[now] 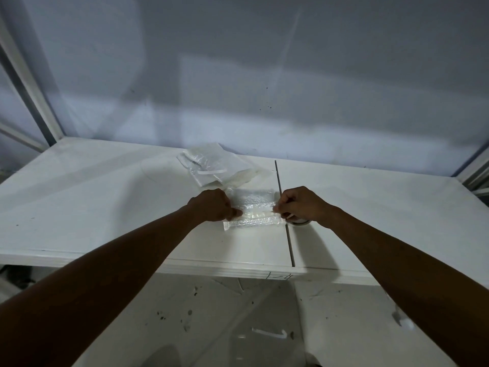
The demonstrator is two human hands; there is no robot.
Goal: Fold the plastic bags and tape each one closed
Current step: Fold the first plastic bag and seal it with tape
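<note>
A folded clear plastic bag (251, 207) lies on the white table (105, 202) between my hands. A strip of clear tape (258, 213) stretches across it from left to right. My left hand (213, 205) pinches the tape's left end at the bag's left edge. My right hand (301, 205) pinches the tape's right end at the bag's right edge. A tape roll (299, 221) peeks out under my right hand.
A loose pile of clear plastic bags (214, 168) lies behind the folded one, near the wall. A dark seam (284, 215) runs front to back through the table. The table's front edge (238, 271) is close to me, with a spotted floor below.
</note>
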